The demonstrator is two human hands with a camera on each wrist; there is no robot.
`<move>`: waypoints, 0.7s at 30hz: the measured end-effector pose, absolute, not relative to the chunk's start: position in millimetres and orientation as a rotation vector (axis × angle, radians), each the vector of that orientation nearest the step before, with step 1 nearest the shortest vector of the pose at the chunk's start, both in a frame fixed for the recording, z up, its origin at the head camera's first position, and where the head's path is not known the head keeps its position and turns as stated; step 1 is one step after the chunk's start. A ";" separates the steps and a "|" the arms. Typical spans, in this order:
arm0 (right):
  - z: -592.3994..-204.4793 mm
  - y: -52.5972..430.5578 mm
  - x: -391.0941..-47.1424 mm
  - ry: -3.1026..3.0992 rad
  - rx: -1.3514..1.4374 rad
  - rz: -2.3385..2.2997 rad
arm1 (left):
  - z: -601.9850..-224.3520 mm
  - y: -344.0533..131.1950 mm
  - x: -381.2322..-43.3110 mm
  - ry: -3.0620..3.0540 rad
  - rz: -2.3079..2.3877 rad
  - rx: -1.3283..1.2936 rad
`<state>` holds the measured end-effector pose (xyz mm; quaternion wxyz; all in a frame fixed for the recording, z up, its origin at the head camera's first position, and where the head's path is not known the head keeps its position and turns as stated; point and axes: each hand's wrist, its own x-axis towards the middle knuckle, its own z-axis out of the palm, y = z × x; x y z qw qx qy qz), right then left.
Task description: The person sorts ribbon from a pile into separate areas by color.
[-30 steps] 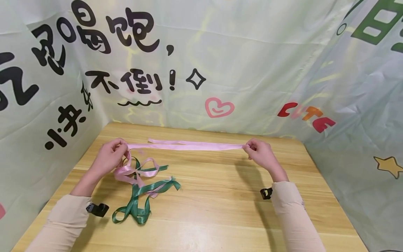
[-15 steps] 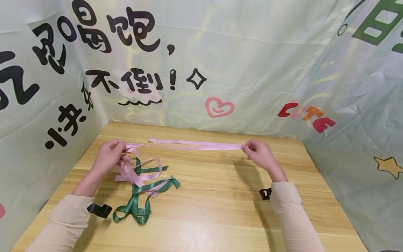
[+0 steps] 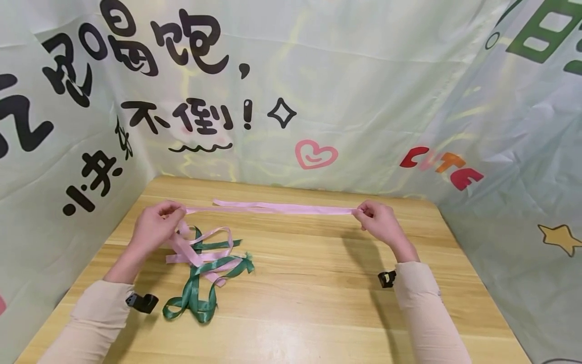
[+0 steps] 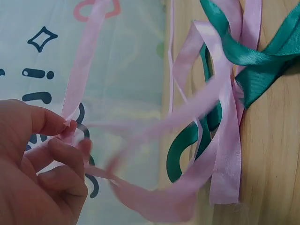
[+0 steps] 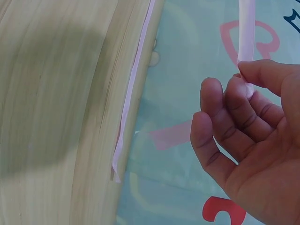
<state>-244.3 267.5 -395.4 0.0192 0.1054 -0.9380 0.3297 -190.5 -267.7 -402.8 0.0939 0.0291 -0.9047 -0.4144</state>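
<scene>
A pink satin ribbon (image 3: 313,211) is stretched nearly level across the back of the table between the two hands. My left hand (image 3: 156,225) pinches it between thumb and fingers, and the rest hangs from there in pink loops (image 4: 154,201). My right hand (image 3: 378,222) pinches the other stretch, which the right wrist view shows running up from the fingertips. Below the left hand, loose pink ribbon lies tangled with a green satin ribbon (image 3: 194,288) on the table. Another pink strip (image 5: 129,93) lies along the table's far edge.
The wooden table (image 3: 309,283) is bounded by a printed cloth backdrop (image 3: 364,91) at the back and both sides. Each wrist wears a small black camera, the left camera (image 3: 142,303) near the green ribbon.
My left fingers loosened, then closed on the pink ribbon again, and the loops below it shifted. The stretched ribbon turned narrower near the left hand. My right hand has barely moved.
</scene>
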 end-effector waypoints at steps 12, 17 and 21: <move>-393.5 287.7 -241.4 -2.924 0.298 0.992 | -408.8 -260.7 -201.6 -2.719 -1.011 0.070; -396.7 299.3 -241.3 -2.931 0.258 0.996 | -414.7 -261.9 -211.0 -2.728 -0.926 0.059; -401.3 309.8 -242.0 -2.937 0.217 1.020 | -416.9 -262.4 -221.8 -2.754 -0.888 0.085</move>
